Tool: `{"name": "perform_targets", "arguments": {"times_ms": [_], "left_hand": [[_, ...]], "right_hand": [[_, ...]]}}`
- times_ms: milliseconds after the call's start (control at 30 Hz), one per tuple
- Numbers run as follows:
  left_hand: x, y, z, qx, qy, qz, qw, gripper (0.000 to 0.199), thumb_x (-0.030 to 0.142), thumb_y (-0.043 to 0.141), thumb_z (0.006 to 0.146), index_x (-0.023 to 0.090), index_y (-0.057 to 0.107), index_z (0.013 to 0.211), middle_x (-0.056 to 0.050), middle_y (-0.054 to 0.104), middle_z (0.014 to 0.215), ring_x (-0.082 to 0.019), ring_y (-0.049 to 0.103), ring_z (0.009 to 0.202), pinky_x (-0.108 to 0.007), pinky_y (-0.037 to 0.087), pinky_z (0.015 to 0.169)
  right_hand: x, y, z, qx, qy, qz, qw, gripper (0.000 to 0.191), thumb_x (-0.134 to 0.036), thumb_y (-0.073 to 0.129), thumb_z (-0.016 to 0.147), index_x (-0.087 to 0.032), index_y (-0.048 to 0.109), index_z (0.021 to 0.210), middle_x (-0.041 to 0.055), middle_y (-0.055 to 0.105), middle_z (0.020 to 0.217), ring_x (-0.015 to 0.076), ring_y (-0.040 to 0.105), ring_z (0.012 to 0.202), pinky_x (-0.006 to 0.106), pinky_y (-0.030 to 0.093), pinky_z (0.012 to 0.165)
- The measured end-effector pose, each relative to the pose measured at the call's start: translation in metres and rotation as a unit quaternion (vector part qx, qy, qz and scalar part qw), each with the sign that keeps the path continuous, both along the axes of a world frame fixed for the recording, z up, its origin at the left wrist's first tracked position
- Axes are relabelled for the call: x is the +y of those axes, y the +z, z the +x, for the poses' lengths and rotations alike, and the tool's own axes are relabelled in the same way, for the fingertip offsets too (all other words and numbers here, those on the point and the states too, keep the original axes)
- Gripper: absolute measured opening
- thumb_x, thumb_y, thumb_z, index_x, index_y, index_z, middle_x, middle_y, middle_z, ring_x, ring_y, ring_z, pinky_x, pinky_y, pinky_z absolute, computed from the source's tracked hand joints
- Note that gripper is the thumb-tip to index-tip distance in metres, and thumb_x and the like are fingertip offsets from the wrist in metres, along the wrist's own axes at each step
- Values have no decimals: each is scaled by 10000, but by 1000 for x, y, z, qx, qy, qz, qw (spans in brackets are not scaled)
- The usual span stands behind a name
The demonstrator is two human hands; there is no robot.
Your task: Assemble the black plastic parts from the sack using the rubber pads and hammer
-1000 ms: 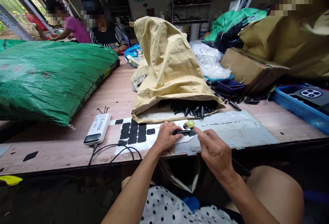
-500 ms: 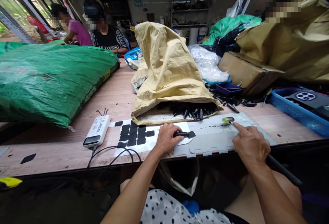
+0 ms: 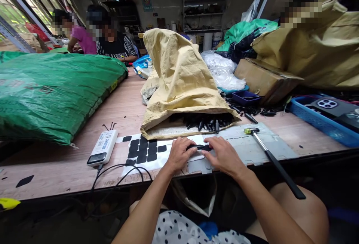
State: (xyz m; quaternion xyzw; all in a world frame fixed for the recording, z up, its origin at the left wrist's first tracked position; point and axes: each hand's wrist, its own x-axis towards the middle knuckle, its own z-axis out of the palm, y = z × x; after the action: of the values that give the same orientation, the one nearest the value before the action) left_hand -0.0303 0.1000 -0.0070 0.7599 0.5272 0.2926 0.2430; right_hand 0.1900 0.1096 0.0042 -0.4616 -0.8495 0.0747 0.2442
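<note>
My left hand (image 3: 181, 152) has its fingers closed on a slim black pen-like part (image 3: 198, 147), lying sideways low over the white sheet. At the right end of that part is a black patch (image 3: 206, 147). My right hand (image 3: 224, 155) has its thumb and fingertips around this patch. A small hammer (image 3: 267, 152) with a yellow tip and black handle lies to the right, its grip jutting past the table's edge. Several black rounded squares (image 3: 143, 147) stick to the white sheet (image 3: 161, 163) left of my hands.
A tan sack (image 3: 179, 76) lies open towards me with black parts (image 3: 207, 122) in its mouth. A grey board (image 3: 258, 147) is under the hammer's head. At left are a white power bank (image 3: 103, 147), its cable and a green sack (image 3: 56, 94). A blue basket (image 3: 316, 120) stands right.
My right hand has let go of the hammer, which now lies on the board, and has moved left to the patch end of the black part. My left hand keeps its hold.
</note>
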Motion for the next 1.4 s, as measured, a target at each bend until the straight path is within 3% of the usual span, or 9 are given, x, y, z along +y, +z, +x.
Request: {"name": "perform_targets", "arguments": {"times_ms": [167, 400, 533, 700, 867, 1033, 1200, 1400], "left_hand": [[1, -4, -2, 22, 3, 7, 1000, 219, 363, 551, 974, 243, 729, 1018, -22, 711, 973, -216, 532, 955, -369, 386, 874], [2, -4, -1, 24, 14, -14, 1000, 218, 306, 547, 957, 233, 751, 928, -32, 720, 915, -221, 546, 941, -376, 383, 866], [-2, 0, -1, -41, 28, -8, 999, 254, 336, 511, 976, 238, 744, 952, -18, 720, 941, -215, 543, 949, -370, 387, 886], [-4, 3, -3, -85, 31, -16, 996, 211, 335, 599, 916, 236, 739, 1039, -24, 713, 952, -226, 532, 981, -362, 409, 911], [-2, 1, -4, -88, 24, -29, 995, 232, 342, 570, 932, 251, 747, 1052, -24, 715, 951, -226, 538, 975, -367, 415, 916], [-4, -1, -4, -92, 51, -34, 994, 282, 361, 525, 951, 270, 712, 1142, -36, 661, 965, -221, 563, 964, -361, 440, 910], [-4, -2, -4, -87, 53, -27, 995, 223, 354, 588, 910, 244, 707, 1063, -41, 664, 993, -223, 572, 981, -362, 450, 931], [-3, 1, -1, -51, 40, -7, 998, 230, 345, 537, 958, 247, 745, 967, -25, 718, 923, -224, 555, 960, -376, 411, 914]], "right_hand": [[2, -6, -24, -73, 47, 44, 995, 125, -289, 540, 977, -201, 595, 907, 65, 638, 870, 225, 496, 855, 352, 338, 747], [6, -19, -28, 14, 75, 14, 997, 231, -242, 507, 980, -211, 508, 751, 41, 585, 766, 200, 453, 781, 333, 340, 724], [7, -21, -28, 72, 73, -12, 995, 183, -278, 504, 990, -209, 551, 827, 37, 590, 798, 196, 484, 788, 327, 377, 731], [4, -17, -26, 140, 56, -47, 987, 74, -273, 573, 946, -209, 601, 973, 31, 611, 846, 198, 521, 823, 329, 409, 764], [4, -16, -27, 169, 59, -65, 982, 149, -252, 625, 893, -209, 595, 1033, 11, 583, 816, 184, 527, 794, 318, 420, 755], [5, -17, -28, 151, 57, -50, 986, 98, -275, 566, 946, -215, 606, 1013, 15, 593, 813, 184, 524, 789, 321, 407, 757], [4, -17, -29, 142, 34, -44, 988, 107, -311, 552, 960, -213, 586, 936, 18, 594, 793, 182, 523, 765, 318, 403, 738], [4, -20, -29, 110, 52, -23, 992, 128, -337, 553, 968, -215, 585, 944, 39, 627, 871, 196, 543, 828, 326, 391, 770]]}}
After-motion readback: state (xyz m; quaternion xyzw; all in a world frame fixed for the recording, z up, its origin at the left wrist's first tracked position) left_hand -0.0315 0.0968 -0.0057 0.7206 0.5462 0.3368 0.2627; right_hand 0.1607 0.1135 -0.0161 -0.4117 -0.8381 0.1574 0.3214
